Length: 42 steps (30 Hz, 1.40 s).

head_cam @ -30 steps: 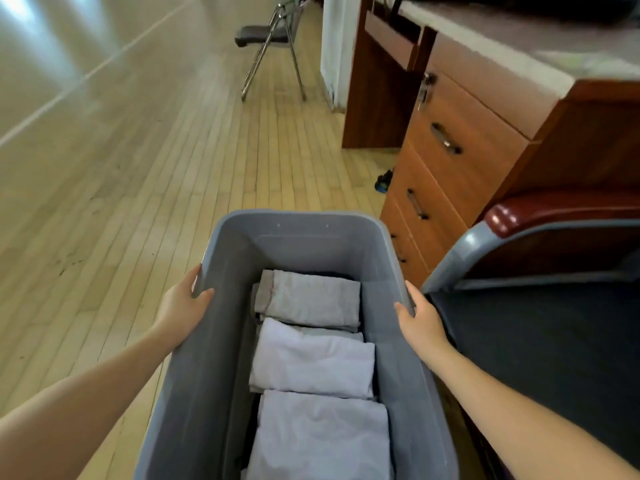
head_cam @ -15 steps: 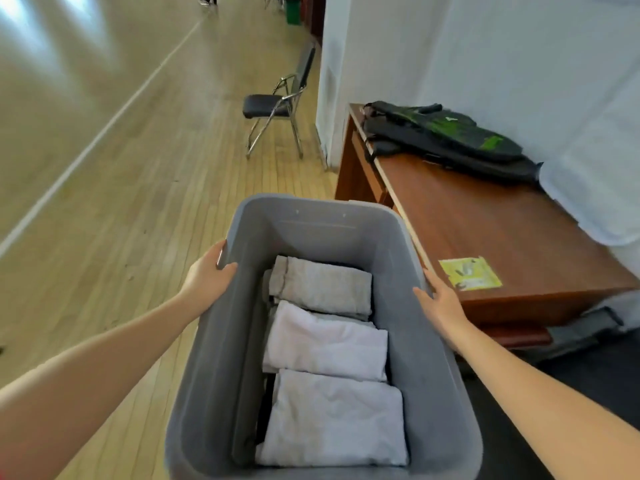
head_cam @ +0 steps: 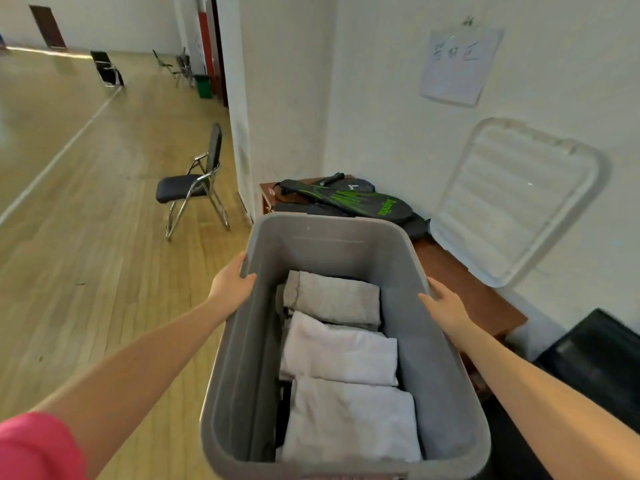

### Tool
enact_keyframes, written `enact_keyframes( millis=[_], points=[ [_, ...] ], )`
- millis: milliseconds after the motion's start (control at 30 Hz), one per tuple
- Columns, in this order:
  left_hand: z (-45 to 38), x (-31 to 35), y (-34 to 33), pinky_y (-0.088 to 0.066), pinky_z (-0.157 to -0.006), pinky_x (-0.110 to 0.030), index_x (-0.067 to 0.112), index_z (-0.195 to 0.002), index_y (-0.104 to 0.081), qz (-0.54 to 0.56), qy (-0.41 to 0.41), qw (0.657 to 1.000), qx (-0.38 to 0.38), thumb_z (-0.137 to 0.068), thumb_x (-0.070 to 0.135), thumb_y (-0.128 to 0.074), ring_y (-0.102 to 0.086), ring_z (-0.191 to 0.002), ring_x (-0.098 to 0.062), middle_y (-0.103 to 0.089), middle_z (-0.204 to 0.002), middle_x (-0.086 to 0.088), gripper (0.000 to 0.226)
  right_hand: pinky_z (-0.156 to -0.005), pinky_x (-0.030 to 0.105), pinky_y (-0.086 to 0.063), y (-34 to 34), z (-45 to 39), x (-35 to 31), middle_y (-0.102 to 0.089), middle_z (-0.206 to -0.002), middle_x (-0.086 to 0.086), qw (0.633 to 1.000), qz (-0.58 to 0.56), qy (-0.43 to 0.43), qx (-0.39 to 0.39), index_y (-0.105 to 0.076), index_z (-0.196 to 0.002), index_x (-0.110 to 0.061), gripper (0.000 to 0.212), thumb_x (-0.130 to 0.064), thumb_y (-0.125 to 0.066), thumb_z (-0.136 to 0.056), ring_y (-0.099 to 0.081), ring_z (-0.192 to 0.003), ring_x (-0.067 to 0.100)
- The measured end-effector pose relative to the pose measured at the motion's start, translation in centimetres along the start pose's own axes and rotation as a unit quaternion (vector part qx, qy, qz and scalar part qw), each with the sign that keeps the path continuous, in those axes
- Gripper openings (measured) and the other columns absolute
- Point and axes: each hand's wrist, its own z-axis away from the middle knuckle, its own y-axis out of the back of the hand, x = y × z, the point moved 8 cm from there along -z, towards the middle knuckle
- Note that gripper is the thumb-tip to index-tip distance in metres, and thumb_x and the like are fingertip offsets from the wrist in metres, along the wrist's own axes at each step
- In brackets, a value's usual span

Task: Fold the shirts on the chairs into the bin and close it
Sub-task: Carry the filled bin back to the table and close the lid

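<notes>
I hold the grey plastic bin (head_cam: 440, 368) in front of me, open at the top. My left hand (head_cam: 232, 285) grips its left rim, thumb over the edge. My right hand (head_cam: 443, 304) grips its right rim. Inside lie three folded shirts in a row: a grey one (head_cam: 334, 297) farthest, a white one (head_cam: 341, 351) in the middle, another white one (head_cam: 349, 420) nearest. A clear plastic lid (head_cam: 512, 199) leans upright against the white wall on the brown desk (head_cam: 464, 282).
Black racket bags with green print (head_cam: 349, 199) lie at the desk's far end. A black folding chair (head_cam: 194, 183) stands on the wooden floor to the left; more chairs (head_cam: 107, 69) stand far off. A black object (head_cam: 595, 362) sits at the right edge.
The bin has risen with both hands on its rims, and my view has lifted from the desk drawers to the desk top, wall and leaning lid.
</notes>
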Motion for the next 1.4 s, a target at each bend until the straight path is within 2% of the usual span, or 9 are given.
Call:
enact_keyframes(
  millis=[100,200,300,367,467,700,900,1100,1400],
  points=[
    [-4.6,2.1,-3.2,-0.047,-0.094,-0.038,0.021,-0.151,-0.026,-0.001,-0.024,0.999,-0.026,-0.097,0.022,-0.052,-0.055,-0.119,-0.027,-0.049,-0.142,-0.005,0.06,-0.107,0.047,-0.041,1.9,-2.9,-0.1,-0.046,-0.146,0.005,0.999,0.006,-0.01,0.035,-0.038,-0.147,-0.015,0.055,-0.023,-0.057,-0.096,-0.048,-0.127,0.028],
    [-9.8,3.5,-6.4,-0.045,-0.093,-0.034,0.021,-0.153,-0.022,0.0,-0.047,0.996,-0.08,-0.098,0.024,-0.051,-0.052,-0.124,-0.026,-0.043,-0.148,-0.004,0.062,-0.1,0.038,-0.044,3.3,-5.5,0.5,-0.049,-0.143,0.002,0.996,-0.011,-0.038,0.077,-0.042,-0.145,-0.018,0.053,-0.023,-0.059,-0.095,-0.052,-0.121,0.024],
    [-14.8,5.4,-9.9,-0.05,-0.084,-0.031,0.024,-0.153,-0.019,-0.005,-0.1,0.982,-0.162,-0.1,0.024,-0.05,-0.06,-0.106,-0.021,-0.04,-0.15,-0.002,0.061,-0.089,0.03,-0.04,3.5,-5.6,1.0,-0.053,-0.129,-0.003,0.989,-0.038,-0.066,0.126,-0.045,-0.142,-0.018,0.049,-0.017,-0.059,-0.095,-0.051,-0.11,0.018],
    [-18.0,7.0,-12.0,-0.05,-0.076,-0.03,0.023,-0.153,-0.018,-0.022,-0.136,0.969,-0.205,-0.1,0.025,-0.048,-0.06,-0.095,-0.016,-0.04,-0.149,-0.003,0.061,-0.091,0.029,-0.038,3.3,-5.5,2.1,-0.052,-0.132,0.001,0.979,-0.053,-0.095,0.171,-0.043,-0.144,-0.017,0.051,-0.015,-0.058,-0.095,-0.051,-0.118,0.023],
    [-21.8,9.3,-15.1,-0.046,-0.094,-0.033,0.022,-0.152,-0.022,-0.031,-0.159,0.954,-0.253,-0.099,0.025,-0.05,-0.053,-0.12,-0.025,-0.041,-0.149,-0.005,0.061,-0.103,0.036,-0.036,3.0,-5.2,3.1,-0.046,-0.145,0.007,0.964,-0.049,-0.139,0.222,-0.039,-0.147,-0.015,0.056,-0.018,-0.059,-0.095,-0.046,-0.129,0.029],
    [-27.2,12.5,-21.6,-0.038,-0.102,-0.036,0.018,-0.149,-0.031,-0.035,-0.176,0.942,-0.284,-0.097,0.019,-0.051,-0.049,-0.126,-0.03,-0.048,-0.143,-0.01,0.055,-0.107,0.045,-0.04,3.6,-7.6,4.4,-0.046,-0.145,0.011,0.943,-0.025,-0.204,0.261,-0.033,-0.149,-0.021,0.055,-0.021,-0.053,-0.098,-0.048,-0.127,0.032],
    [-31.8,15.6,-26.4,-0.045,-0.091,-0.037,0.02,-0.148,-0.031,-0.048,-0.204,0.934,-0.289,-0.099,0.022,-0.048,-0.058,-0.108,-0.03,-0.056,-0.132,-0.013,0.052,-0.094,0.03,-0.037,5.7,-12.3,4.9,-0.046,-0.145,0.013,0.935,-0.009,-0.203,0.291,-0.031,-0.15,-0.016,0.054,-0.018,-0.049,-0.099,-0.047,-0.127,0.032],
    [-35.5,19.1,-30.5,-0.044,-0.089,-0.036,0.019,-0.148,-0.033,-0.051,-0.244,0.916,-0.316,-0.099,0.022,-0.047,-0.057,-0.109,-0.027,-0.054,-0.134,-0.01,0.051,-0.088,0.029,-0.04,6.4,-14.6,6.1,-0.048,-0.142,0.012,0.909,-0.056,-0.23,0.344,-0.033,-0.149,-0.015,0.052,-0.015,-0.05,-0.099,-0.051,-0.123,0.031],
    [-40.9,24.7,-36.3,-0.041,-0.091,-0.035,0.017,-0.148,-0.033,-0.068,-0.331,0.859,-0.384,-0.1,0.02,-0.046,-0.055,-0.115,-0.031,-0.053,-0.136,-0.014,0.05,-0.103,0.038,-0.043,4.8,-16.7,5.9,-0.045,-0.146,0.009,0.86,-0.069,-0.279,0.422,-0.032,-0.15,-0.018,0.055,-0.019,-0.052,-0.098,-0.049,-0.126,0.03]
  ],
)
